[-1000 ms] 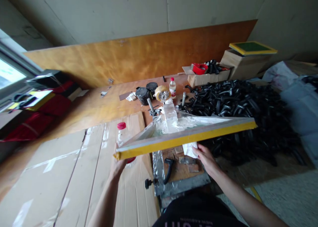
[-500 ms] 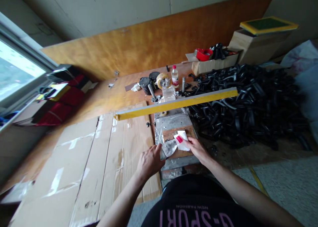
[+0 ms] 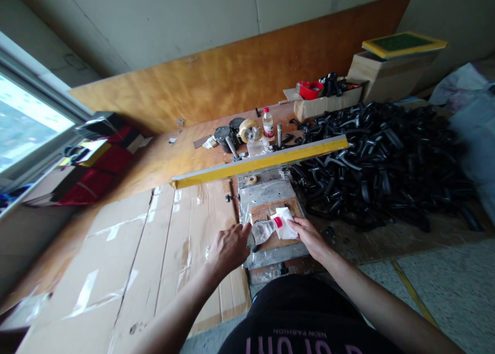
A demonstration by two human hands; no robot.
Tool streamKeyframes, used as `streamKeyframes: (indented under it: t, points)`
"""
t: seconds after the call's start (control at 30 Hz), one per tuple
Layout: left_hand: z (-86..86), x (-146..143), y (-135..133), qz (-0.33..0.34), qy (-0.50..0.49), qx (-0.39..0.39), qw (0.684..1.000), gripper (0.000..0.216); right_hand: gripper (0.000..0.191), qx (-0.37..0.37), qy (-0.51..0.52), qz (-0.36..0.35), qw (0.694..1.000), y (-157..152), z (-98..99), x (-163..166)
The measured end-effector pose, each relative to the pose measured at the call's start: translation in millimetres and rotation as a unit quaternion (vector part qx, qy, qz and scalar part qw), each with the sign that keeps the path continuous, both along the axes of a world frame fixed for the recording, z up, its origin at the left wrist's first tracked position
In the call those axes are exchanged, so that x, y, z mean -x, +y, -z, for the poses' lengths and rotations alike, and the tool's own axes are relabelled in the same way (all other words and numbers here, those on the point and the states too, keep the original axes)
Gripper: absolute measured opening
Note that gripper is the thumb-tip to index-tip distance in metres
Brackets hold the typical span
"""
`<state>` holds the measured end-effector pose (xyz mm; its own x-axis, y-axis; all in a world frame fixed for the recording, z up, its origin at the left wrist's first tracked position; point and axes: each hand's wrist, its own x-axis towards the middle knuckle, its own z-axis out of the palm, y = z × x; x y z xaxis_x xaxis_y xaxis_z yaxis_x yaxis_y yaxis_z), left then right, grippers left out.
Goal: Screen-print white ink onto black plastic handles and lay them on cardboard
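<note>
My left hand (image 3: 232, 244) is closed around the base of a clear plastic bottle (image 3: 263, 232), which lies tilted on its side with its red cap pointing right. A white cloth or paper wipe (image 3: 285, 225) is pinched in my right hand (image 3: 307, 234). The bottle's red cap overlaps the wipe in view; whether they touch I cannot tell. Both hands are over a wooden block (image 3: 276, 209) on a grey metal plate (image 3: 266, 191). Beyond them a long yellow bar (image 3: 263, 164) crosses above the plate.
Flattened cardboard (image 3: 154, 251) covers the table to the left. A big heap of black lever-shaped parts (image 3: 371, 163) spreads to the right. Behind the bar stand a red-capped bottle (image 3: 268, 124), a tape roll (image 3: 250, 131) and black tins (image 3: 224, 137). Red boxes (image 3: 100, 160) are by the window.
The bottle has turned slightly in my left hand, and its red cap appears smaller against the wipe. My view has shifted a little. Both hands keep their holds.
</note>
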<state>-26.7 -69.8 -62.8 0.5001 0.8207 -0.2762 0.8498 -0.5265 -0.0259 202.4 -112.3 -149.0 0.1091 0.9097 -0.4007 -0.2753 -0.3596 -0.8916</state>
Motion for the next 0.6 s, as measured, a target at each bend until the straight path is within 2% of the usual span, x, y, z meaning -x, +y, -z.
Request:
streamKeyframes:
  t: [0.07,0.17,0.37,0.5,0.6]
  points:
    - [-0.1,0,3,-0.011,-0.006,-0.01,1.0,0.034,0.045,0.011,0.013,-0.01,1.0,1,3.1,1]
    - [0.9,1,3,-0.013,-0.013,-0.012,1.0,0.035,0.039,0.022,0.07,0.011,0.997,6,4.0,2]
    - [3.8,6,-5,-0.005,-0.029,0.003,1.0,0.034,0.029,0.021,0.173,0.058,0.983,17,-5.9,-1]
    - [7.9,12,-3,-0.078,-0.072,0.007,0.994,0.031,0.025,0.027,0.229,0.062,0.971,19,-7.1,-1]
    - [18.7,22,0,-0.145,-0.195,0.044,0.969,0.034,0.022,0.021,0.275,0.06,0.959,22,-8.1,0]
